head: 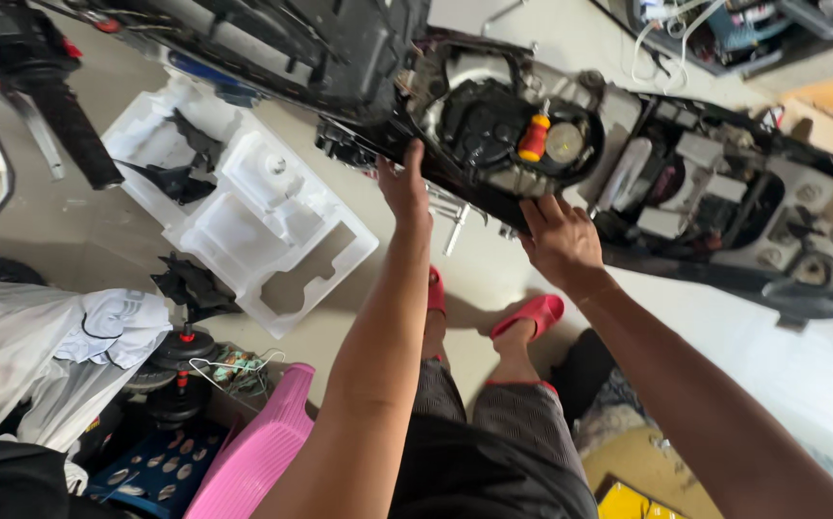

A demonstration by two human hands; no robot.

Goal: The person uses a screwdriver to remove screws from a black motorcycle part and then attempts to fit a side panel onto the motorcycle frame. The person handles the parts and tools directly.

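Observation:
A stripped black scooter body [714, 187] stretches across the top, its inner compartments exposed. My left hand [403, 183] reaches up and grips the lower edge of its black side panel [359, 144]. My right hand [559, 240] holds the same lower edge further right, fingers curled on the frame. A screwdriver with a red and yellow handle [535, 136] rests inside the round open compartment just above my right hand. Below, my legs and red sandals [532, 312] stand on the pale floor.
A white foam packing tray [244, 207] holding black plastic parts lies on the floor at left. A handlebar grip [71, 125] hangs upper left. A pink plastic stool [258, 452], a blue socket tray [147, 471], dumbbell weights and white bags crowd the lower left.

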